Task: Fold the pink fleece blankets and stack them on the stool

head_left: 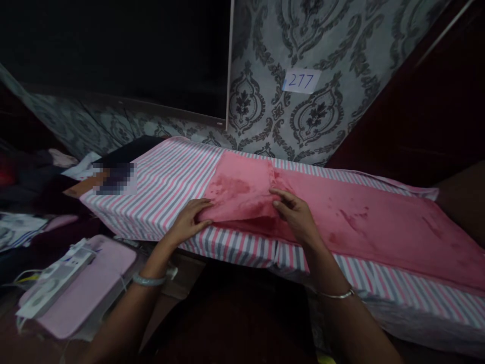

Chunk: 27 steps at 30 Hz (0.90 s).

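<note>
A long pink towel [322,212], with darker patches in its nap, lies along the striped cover. Its left end is folded back over itself as a doubled flap [238,184]. My left hand [189,220] holds the flap's front left corner between thumb and fingers. At the flap's right edge, the thumb and forefinger of my right hand [295,210] pinch the fabric. Between my hands the flap's front edge is slightly raised, with a dark gap beneath it.
The pink, grey and white striped cover [159,177] drapes over a long low surface against the wall. A large dark screen [113,55] hangs above. A white power strip [56,283] lies on a pink stool [91,288] at left. A paper marked 277 [302,80] is on the wallpaper.
</note>
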{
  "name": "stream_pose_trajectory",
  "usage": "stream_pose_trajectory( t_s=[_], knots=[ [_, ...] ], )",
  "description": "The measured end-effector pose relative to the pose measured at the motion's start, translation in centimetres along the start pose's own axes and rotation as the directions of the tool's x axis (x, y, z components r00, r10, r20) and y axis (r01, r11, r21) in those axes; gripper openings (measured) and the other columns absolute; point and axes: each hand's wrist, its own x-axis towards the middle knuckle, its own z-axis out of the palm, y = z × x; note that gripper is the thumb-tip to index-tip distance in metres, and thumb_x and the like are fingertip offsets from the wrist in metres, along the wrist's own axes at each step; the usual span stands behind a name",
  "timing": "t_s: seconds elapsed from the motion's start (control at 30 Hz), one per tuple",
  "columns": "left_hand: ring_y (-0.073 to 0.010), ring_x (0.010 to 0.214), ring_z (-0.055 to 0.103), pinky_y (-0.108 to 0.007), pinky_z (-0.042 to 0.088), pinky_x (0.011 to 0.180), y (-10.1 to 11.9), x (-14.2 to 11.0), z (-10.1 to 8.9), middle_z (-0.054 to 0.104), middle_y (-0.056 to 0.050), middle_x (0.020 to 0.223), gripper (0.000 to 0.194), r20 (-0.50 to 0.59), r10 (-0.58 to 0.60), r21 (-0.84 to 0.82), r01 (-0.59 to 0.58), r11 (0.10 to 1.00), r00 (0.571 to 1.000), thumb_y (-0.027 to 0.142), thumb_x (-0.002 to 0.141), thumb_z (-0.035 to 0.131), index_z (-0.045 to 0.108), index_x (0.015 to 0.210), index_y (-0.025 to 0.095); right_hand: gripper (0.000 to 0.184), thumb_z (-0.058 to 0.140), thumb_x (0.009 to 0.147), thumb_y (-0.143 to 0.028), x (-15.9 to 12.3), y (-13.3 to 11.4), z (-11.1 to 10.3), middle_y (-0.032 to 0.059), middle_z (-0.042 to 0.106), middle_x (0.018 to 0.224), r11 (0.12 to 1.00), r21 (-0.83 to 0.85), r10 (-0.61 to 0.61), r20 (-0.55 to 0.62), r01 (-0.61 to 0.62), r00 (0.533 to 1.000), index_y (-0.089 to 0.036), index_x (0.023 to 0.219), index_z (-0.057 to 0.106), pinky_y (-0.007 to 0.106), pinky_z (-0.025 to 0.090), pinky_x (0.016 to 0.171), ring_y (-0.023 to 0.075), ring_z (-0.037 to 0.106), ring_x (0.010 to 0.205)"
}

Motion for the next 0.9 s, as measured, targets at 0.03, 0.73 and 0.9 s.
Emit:
stream_pose_trajectory(
  t_s=[0.03, 0.73, 0.9],
  knots=[
    [-0.0267, 0.125, 0.058, -0.049, 0.046, 0.108, -0.1, 0.0, 0.0, 0.064, -0.012, 0.133, 0.047, -0.007, -0.011, 0.002, 0.011, 1.0, 1.0, 0.053, 0.091, 0.061, 0.062, 0.127, 0.022, 0.053, 0.066, 0.079, -0.043, 0.5, -0.7, 0.3, -0.0054, 0.045, 0.064, 1.0, 0.018, -0.012, 0.004, 0.012, 1.0, -0.016, 0.124, 0.069, 0.024, 0.029, 0.051, 0.0101, 0.034, 0.054],
    [-0.0242, 0.083, 0.056, -0.038, 0.049, 0.075, -0.7, 0.6, 0.8, 0.06, -0.009, 0.091, 0.018, -0.077, 0.131, 0.373, -0.094, 0.923, 0.988, 0.02, 0.093, 0.044, 0.063, 0.094, 0.021, 0.03, 0.048, 0.085, -0.017, -2.2, 6.1, -0.5, 0.0078, 0.067, 0.096, 0.75, -0.57, -0.378, 0.047, 0.336, 0.924, -0.022, 0.105, 0.069, 0.038, 0.052, 0.083, 0.0242, 0.061, 0.09],
    [-0.0236, 0.088, 0.057, -0.037, 0.05, 0.08, -1.0, -0.1, 1.2, 0.06, -0.009, 0.093, 0.023, -0.063, 0.143, 0.322, -0.116, 0.94, 0.988, 0.018, 0.095, 0.04, 0.062, 0.102, 0.019, 0.033, 0.045, 0.086, -0.012, -4.5, 8.5, -0.2, 0.009, 0.064, 0.096, 0.75, -0.58, -0.344, 0.067, 0.318, 0.936, -0.02, 0.107, 0.07, 0.038, 0.053, 0.081, 0.0238, 0.061, 0.09]
  ],
)
